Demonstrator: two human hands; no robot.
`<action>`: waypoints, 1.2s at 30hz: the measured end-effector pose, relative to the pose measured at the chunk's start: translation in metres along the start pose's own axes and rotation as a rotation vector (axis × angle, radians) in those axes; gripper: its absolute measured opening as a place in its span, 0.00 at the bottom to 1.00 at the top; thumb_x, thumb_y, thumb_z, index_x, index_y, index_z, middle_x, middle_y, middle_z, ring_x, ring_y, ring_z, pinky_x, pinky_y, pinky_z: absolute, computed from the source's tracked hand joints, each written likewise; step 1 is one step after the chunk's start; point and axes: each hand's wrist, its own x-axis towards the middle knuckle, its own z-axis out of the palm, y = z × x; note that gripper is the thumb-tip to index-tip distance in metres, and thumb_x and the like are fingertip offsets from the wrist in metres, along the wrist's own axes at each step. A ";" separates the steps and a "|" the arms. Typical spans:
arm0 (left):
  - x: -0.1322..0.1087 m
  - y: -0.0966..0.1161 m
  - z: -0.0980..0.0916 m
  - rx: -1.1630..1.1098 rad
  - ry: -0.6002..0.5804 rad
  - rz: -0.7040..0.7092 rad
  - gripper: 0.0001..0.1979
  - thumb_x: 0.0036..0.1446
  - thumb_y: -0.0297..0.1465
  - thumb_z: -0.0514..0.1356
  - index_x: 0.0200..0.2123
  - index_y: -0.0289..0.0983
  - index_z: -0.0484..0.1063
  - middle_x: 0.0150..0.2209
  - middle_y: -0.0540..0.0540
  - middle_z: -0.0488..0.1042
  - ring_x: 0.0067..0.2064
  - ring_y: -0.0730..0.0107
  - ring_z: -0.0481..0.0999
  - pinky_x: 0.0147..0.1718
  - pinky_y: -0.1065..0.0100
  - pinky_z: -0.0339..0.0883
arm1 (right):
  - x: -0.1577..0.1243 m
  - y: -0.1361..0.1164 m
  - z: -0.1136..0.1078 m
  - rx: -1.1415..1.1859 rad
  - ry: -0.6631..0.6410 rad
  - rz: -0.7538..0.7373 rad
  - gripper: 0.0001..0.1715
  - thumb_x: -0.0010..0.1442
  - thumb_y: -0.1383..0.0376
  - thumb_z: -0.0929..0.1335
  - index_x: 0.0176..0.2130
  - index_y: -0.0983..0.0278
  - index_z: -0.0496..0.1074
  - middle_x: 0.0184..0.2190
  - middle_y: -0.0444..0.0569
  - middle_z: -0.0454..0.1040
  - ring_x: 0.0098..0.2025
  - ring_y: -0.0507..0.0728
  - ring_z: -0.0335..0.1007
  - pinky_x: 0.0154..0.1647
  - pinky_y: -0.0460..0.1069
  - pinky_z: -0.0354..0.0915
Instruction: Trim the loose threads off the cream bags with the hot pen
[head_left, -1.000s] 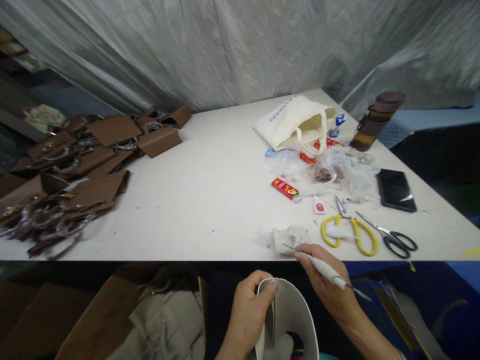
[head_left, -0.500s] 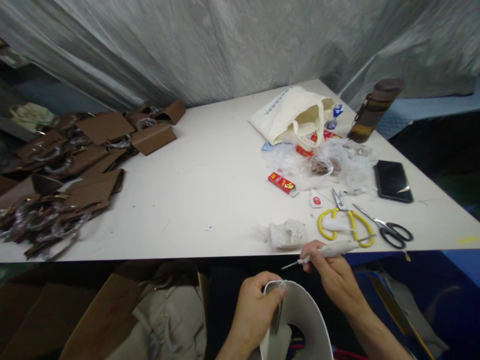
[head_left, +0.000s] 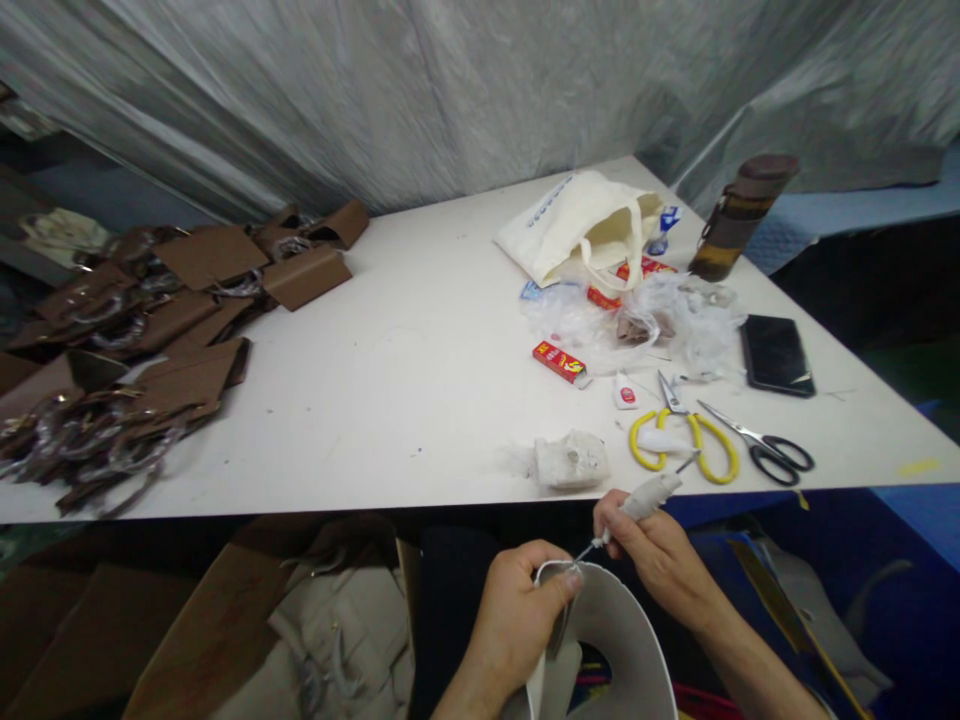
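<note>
My left hand [head_left: 525,605] pinches the upper edge of a pale, curved sheet-like piece [head_left: 630,630] that looks like an unfinished bag, below the table's front edge. Thumb and fingers are closed on its rim. In my right hand [head_left: 652,550] is a slim tool with a whitish wrapped handle [head_left: 649,497] and a thin metal point at its lower end. That metal tip reaches the rim right beside my left thumb; whether it goes into the material I cannot tell. A second thin metal end sticks out of the handle's top.
On the white table [head_left: 420,400] lie a whitish block [head_left: 571,460], yellow-handled scissors [head_left: 720,450], black-handled scissors [head_left: 780,460], a red box [head_left: 561,363], a phone [head_left: 777,355], a bottle [head_left: 742,215] and a cloth bag [head_left: 540,225]. Brown bags [head_left: 210,255] pile up left; a carton [head_left: 202,620] stands below.
My right hand has moved slightly left and tilted the tool steeper, bringing its point from just above the pale piece to its rim. My left hand keeps its pinch, shifted slightly right.
</note>
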 end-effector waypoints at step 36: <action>0.015 -0.027 -0.025 -0.522 0.074 -0.086 0.19 0.38 0.40 0.76 0.28 0.35 0.75 0.22 0.52 0.72 0.24 0.73 0.66 0.26 0.71 0.57 | 0.024 -0.004 0.011 -0.295 0.312 -0.354 0.09 0.74 0.61 0.66 0.41 0.60 0.75 0.36 0.48 0.77 0.40 0.59 0.73 0.44 0.52 0.66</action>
